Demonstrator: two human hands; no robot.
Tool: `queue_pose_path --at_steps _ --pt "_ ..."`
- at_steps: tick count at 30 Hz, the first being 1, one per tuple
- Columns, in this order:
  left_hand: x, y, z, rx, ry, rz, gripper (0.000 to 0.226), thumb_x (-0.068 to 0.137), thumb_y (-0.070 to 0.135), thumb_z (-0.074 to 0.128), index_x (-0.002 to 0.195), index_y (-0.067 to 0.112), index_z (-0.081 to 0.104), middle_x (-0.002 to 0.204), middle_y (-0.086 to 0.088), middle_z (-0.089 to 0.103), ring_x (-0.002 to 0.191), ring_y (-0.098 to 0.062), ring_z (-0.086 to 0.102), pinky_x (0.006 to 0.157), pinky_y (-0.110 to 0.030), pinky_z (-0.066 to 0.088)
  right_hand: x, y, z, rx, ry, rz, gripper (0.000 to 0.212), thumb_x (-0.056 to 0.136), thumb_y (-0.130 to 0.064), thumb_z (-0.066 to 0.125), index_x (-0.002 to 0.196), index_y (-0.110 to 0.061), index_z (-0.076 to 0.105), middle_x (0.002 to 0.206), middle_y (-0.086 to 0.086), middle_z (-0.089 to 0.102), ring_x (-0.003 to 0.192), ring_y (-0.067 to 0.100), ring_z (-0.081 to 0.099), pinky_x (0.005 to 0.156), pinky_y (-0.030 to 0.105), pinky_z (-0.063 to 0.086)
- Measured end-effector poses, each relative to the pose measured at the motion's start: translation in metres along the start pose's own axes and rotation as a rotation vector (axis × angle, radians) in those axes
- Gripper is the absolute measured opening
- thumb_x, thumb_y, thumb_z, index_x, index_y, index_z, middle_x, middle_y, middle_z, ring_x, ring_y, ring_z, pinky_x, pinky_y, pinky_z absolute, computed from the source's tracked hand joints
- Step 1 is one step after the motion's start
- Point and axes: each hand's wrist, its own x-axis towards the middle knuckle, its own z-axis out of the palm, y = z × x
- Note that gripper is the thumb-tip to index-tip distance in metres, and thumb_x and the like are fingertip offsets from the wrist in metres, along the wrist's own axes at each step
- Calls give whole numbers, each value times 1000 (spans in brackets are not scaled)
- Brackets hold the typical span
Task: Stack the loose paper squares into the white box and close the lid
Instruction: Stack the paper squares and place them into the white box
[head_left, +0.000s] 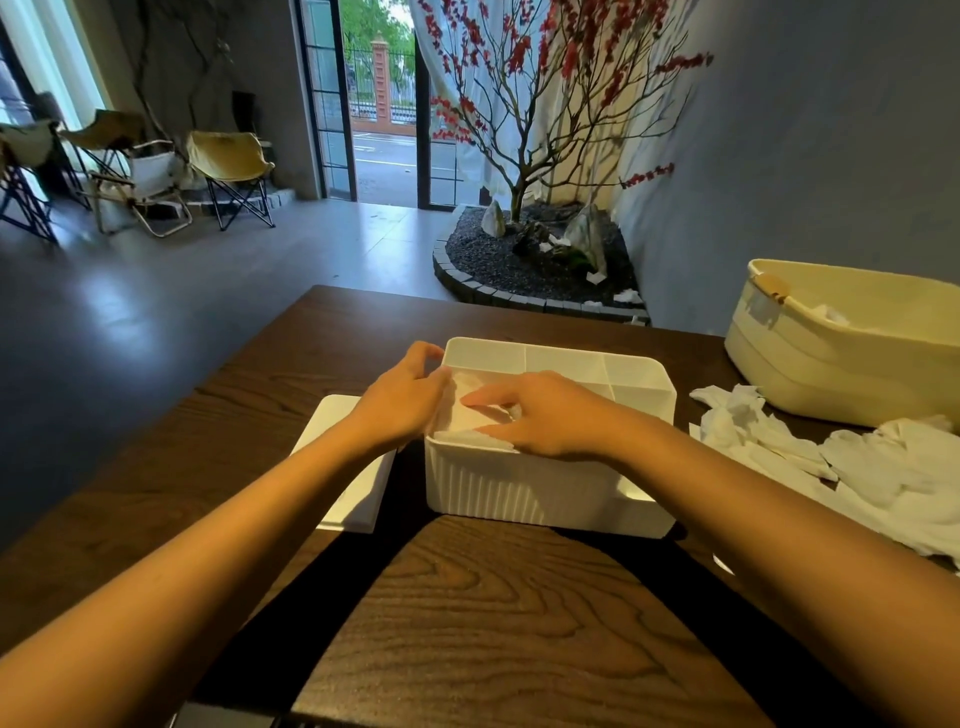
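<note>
1. White box (545, 488) sits centre frame on dark wood table (493, 623), lid off, ribbed front wall facing cam. Inside split by dividers: big compartment on frame-left, smaller ones upper right.
2. Paper squares (470, 415) lie in the big compartment, white, a bit rumpled, stacked approx. level w/ the near rim.
3. Left hand (402, 397) at the box's left rim, fingers curled over the edge, thumb side touching the paper; can't tell if it pinches a sheet or just steadies.
4. Right hand (540, 415) is over the box, palm down, fingers spread & pointing frame-left, tips pressing on the paper stack.
5. Lid (345, 467) lies flat on table just left of box, partly hidden under left forearm.
6. Loose paper pile (831, 457), crumpled, at right of frame, near the box but apart.
7. Cream basket (841, 364) upper right, behind the pile, some paper inside.
</note>
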Motion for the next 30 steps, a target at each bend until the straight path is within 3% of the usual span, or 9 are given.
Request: queue_pose_path --at_steps 3,6,10,12,15,19,22,24,30 --pt "0 0 0 26 -8 6 35 108 35 36 141 22 41 139 -7 55 113 -24 59 98 -42 52 4 -7 -7 -267 -77 -5 39 101 -43 48 140 -36 52 134 4 60 117 27 56 95 39 46" --pt "-2 1 -1 61 0 11 35 108 35 36 141 22 41 136 -8 57 110 -25 60 95 -42 52 7 -14 -10 -454 6 -57 33 100 -44 49 128 -31 61 115 4 65 105 25 60 85 39 50" --pt "-2 2 -2 78 0 15 34 108 36 36 139 23 41 135 -8 59 109 -26 61 96 -45 53 5 -14 -13 -192 95 -90 44 95 -57 52 125 -29 67 120 1 69 108 22 62 91 42 50" --pt "-3 2 -2 62 -5 12 34 108 36 36 139 23 42 135 -9 59 109 -27 62 98 -48 52 2 -11 -14 -110 3 -108 45 97 -52 51 135 -29 61 129 2 66 112 22 60 97 41 47" --pt "-4 3 -2 52 -13 1 34 108 33 36 140 22 42 136 -9 59 110 -28 62 99 -49 52 0 -8 -12 -117 -177 -118 44 105 -44 39 144 -27 50 127 6 63 101 17 53 87 29 38" --pt "-4 6 -2 89 -27 2 34 109 32 35 141 21 39 139 -10 56 112 -28 60 99 -46 52 6 -7 -12 -102 -377 -155 51 109 -36 30 157 -22 24 156 3 37 121 15 40 98 19 21" --pt "-3 9 1 136 -26 7 34 109 32 33 141 21 38 139 -10 56 111 -27 60 97 -43 52 11 -7 -11 -115 -409 -182 41 109 -30 35 147 -16 37 125 5 49 89 10 41 92 25 26" --pt "-3 9 2 139 -22 14 34 109 31 32 141 21 38 138 -10 56 110 -27 59 96 -43 52 14 -7 -9 -168 -427 -143 31 108 -25 38 136 -13 43 108 4 46 77 9 39 86 28 28" --pt "-4 7 1 120 -18 21 33 108 31 33 138 22 42 137 -9 57 108 -26 60 93 -41 53 8 -10 -13 -101 -290 -131 38 103 -29 49 139 -18 50 106 -4 54 87 11 47 78 27 34"
